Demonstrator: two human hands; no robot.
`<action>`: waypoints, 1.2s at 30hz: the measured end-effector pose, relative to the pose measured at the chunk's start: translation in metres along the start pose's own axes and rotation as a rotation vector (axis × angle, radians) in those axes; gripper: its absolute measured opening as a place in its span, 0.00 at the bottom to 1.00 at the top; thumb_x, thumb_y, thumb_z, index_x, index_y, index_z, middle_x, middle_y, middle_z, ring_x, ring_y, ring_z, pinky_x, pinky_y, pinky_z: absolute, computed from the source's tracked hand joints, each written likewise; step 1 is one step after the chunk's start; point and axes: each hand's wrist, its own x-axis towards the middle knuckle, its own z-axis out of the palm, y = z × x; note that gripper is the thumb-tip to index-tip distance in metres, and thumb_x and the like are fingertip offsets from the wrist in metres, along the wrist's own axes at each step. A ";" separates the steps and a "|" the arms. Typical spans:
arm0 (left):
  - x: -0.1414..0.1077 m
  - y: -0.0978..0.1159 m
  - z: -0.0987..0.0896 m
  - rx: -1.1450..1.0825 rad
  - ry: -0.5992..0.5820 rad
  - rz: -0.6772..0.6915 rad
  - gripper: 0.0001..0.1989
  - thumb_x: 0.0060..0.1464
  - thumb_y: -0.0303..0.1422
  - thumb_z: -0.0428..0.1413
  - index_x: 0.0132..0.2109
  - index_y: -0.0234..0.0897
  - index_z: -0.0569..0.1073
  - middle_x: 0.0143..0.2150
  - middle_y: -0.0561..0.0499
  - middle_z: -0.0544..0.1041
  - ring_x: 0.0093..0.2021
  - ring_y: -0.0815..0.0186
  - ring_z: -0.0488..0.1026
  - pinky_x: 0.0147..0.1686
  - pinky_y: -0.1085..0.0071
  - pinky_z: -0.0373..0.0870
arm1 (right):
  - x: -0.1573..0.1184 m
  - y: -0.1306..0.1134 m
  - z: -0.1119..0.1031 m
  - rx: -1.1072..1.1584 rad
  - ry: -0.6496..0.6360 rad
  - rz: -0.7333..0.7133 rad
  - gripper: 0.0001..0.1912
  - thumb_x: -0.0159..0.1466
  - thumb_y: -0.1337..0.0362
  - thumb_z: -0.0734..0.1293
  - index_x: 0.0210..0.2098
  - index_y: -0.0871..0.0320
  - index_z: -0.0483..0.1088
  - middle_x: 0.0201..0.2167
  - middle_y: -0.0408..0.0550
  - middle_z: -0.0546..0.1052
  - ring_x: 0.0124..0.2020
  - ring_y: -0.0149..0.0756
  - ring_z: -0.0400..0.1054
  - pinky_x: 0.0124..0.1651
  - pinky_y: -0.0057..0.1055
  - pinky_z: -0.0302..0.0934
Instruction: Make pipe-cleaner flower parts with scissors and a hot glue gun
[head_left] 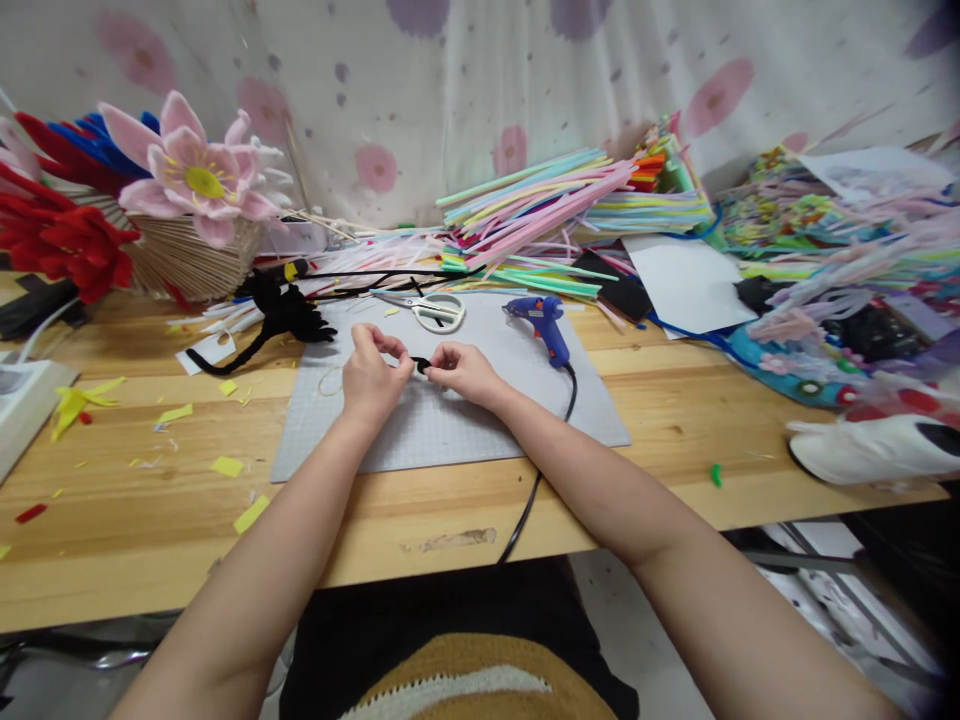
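Observation:
Between my two hands, over the grey cutting mat (480, 425), is a short black fuzzy piece (421, 365), perhaps pipe cleaner. My left hand (373, 375) pinches its left end between thumb and fingers. From the other side my right hand (465, 373) pinches its right end. Fingertips hide much of the piece. Behind the hands lie scissors with pale handles (439, 313). A blue glue gun (541, 322) rests on the mat to the right, its cord running toward the front edge. Left of the mat's top corner lies a black fuzzy figure with a long tail (281, 310).
Bundles of pastel pipe cleaners (540, 200) pile along the back. A pink fuzzy flower (196, 178) and red fuzzy flowers (64, 240) stand at the left. Yellow scraps (226, 466) dot the wooden table (442, 510). At the right edge lies a white shoe (877, 447).

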 end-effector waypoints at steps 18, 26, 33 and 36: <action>0.008 -0.011 -0.001 -0.750 -0.140 -0.437 0.20 0.35 0.30 0.60 0.39 0.35 0.64 0.27 0.54 0.73 0.28 0.68 0.73 0.26 0.72 0.72 | 0.001 -0.004 -0.009 0.372 -0.140 0.145 0.09 0.48 0.65 0.69 0.26 0.61 0.65 0.21 0.40 0.72 0.19 0.22 0.62 0.25 0.23 0.57; 0.008 -0.014 0.002 -0.665 -0.143 -0.386 0.10 0.41 0.28 0.52 0.35 0.37 0.63 0.19 0.61 0.65 0.18 0.74 0.65 0.19 0.75 0.69 | 0.002 -0.002 -0.007 0.341 -0.132 0.112 0.06 0.50 0.68 0.67 0.26 0.62 0.65 0.21 0.40 0.72 0.19 0.21 0.61 0.24 0.22 0.57; 0.004 -0.011 0.006 -0.739 -0.252 -0.314 0.19 0.39 0.30 0.57 0.41 0.38 0.61 0.29 0.56 0.69 0.28 0.70 0.70 0.23 0.74 0.71 | 0.002 -0.001 -0.008 0.343 -0.119 0.086 0.06 0.50 0.67 0.66 0.27 0.61 0.64 0.22 0.39 0.71 0.19 0.22 0.61 0.24 0.22 0.58; 0.000 -0.006 0.006 -0.761 -0.324 -0.340 0.22 0.37 0.31 0.59 0.42 0.37 0.61 0.30 0.54 0.71 0.31 0.68 0.72 0.24 0.73 0.72 | 0.004 0.003 -0.006 0.300 -0.092 0.063 0.05 0.51 0.68 0.65 0.27 0.60 0.64 0.22 0.39 0.70 0.19 0.22 0.61 0.24 0.23 0.58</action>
